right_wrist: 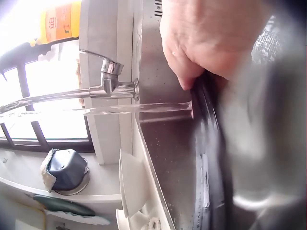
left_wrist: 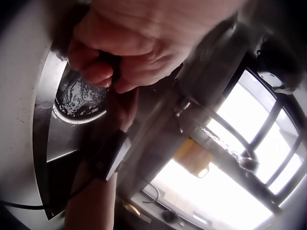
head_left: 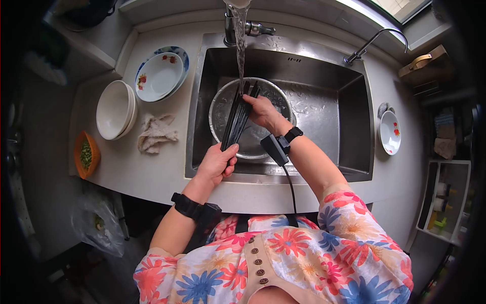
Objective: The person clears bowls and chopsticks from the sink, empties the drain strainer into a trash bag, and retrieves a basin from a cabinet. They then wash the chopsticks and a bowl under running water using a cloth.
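A bundle of black chopsticks (head_left: 237,121) slants over a round metal basin (head_left: 215,109) in the sink. My left hand (head_left: 216,163) grips its near end, with the fingers curled round it. Toward the far end, my right hand (head_left: 264,110) holds the bundle between thumb and fingers. Running water (head_left: 241,61) from the faucet (head_left: 229,28) falls on the far part of the bundle, beside the right fingertips. The right wrist view shows the wet, shiny chopsticks (right_wrist: 211,158) under the right hand (right_wrist: 211,38). In the left wrist view, the left hand (left_wrist: 139,43) hides most of the bundle.
Left of the steel sink (head_left: 324,111) are flowered plates (head_left: 161,76), stacked white bowls (head_left: 114,109), a crumpled cloth (head_left: 157,133) and an orange basket (head_left: 83,164) of green pieces. A small flowered dish (head_left: 390,134) and a thin second tap (head_left: 374,40) stand to the right.
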Tool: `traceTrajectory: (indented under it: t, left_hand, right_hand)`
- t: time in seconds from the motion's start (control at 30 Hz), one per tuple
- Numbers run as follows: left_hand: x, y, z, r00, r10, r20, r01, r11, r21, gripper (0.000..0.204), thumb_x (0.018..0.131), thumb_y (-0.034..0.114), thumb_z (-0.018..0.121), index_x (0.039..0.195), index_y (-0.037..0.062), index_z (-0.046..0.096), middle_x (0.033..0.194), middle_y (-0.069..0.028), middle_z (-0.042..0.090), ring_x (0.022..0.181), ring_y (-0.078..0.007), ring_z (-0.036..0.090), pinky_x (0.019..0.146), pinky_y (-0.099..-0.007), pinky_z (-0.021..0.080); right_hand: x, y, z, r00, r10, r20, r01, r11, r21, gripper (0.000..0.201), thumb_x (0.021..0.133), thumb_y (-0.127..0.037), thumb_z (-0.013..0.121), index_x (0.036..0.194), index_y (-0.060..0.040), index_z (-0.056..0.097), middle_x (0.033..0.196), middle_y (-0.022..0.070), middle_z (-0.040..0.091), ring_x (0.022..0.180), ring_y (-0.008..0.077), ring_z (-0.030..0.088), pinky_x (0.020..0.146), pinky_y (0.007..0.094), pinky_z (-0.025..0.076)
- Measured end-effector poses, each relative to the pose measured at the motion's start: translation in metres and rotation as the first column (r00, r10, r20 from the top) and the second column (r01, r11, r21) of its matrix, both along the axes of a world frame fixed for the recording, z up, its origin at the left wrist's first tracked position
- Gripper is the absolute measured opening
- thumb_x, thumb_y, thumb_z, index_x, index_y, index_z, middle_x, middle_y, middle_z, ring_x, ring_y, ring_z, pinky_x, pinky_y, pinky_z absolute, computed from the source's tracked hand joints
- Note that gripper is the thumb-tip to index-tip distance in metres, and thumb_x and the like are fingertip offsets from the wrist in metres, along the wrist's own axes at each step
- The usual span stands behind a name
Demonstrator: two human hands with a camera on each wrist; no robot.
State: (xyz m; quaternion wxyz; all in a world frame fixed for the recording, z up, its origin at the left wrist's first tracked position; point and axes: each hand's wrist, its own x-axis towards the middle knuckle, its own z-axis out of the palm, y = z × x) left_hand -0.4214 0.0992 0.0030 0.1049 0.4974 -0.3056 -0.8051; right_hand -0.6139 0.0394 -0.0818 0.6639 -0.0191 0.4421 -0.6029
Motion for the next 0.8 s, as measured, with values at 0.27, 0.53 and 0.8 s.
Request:
traceTrajectory:
  t: [0.27, 0.53, 0.8]
  left_hand:
    - [0.000, -0.003, 0.003, 0.997, 0.050, -0.060, -0.047, 0.998, 0.051, 0.021, 0.086, 0.026, 0.057, 0.083, 0.0091, 0.045, 0.056, 0.0011, 0.046, 0.037, -0.0058, 0.038, 0.032, -0.0195, 0.025]
    - [-0.024, -0.009, -0.005, 0.983, 0.093, -0.156, -0.067, 0.985, 0.162, 0.021, 0.090, 0.029, 0.051, 0.088, 0.0081, 0.048, 0.059, -0.0002, 0.046, 0.040, -0.0071, 0.038, 0.036, -0.0201, 0.027]
    - [-0.013, -0.001, 0.007, 0.978, 0.037, -0.205, -0.003, 0.986, 0.164, 0.022, 0.091, 0.029, 0.048, 0.091, 0.0077, 0.047, 0.059, -0.0007, 0.045, 0.040, -0.0075, 0.038, 0.036, -0.0206, 0.027]
  right_hand:
    - [0.004, 0.008, 0.001, 0.975, 0.220, 0.002, -0.219, 0.971, 0.097, 0.018, 0.088, -0.020, 0.052, 0.098, -0.0053, 0.054, 0.086, 0.0046, 0.060, 0.079, 0.0191, 0.058, 0.078, 0.0493, 0.044]
    - [-0.017, 0.020, 0.021, 0.959, 0.260, -0.112, -0.248, 0.962, 0.117, 0.022, 0.091, -0.026, 0.045, 0.098, -0.0056, 0.052, 0.090, 0.0066, 0.060, 0.086, 0.0219, 0.058, 0.080, 0.0492, 0.044]
    - [-0.004, 0.026, 0.036, 0.978, 0.203, -0.050, -0.201, 0.979, 0.044, 0.019, 0.091, -0.014, 0.046, 0.104, -0.0003, 0.048, 0.096, 0.0152, 0.061, 0.089, 0.0271, 0.061, 0.083, 0.0417, 0.048]
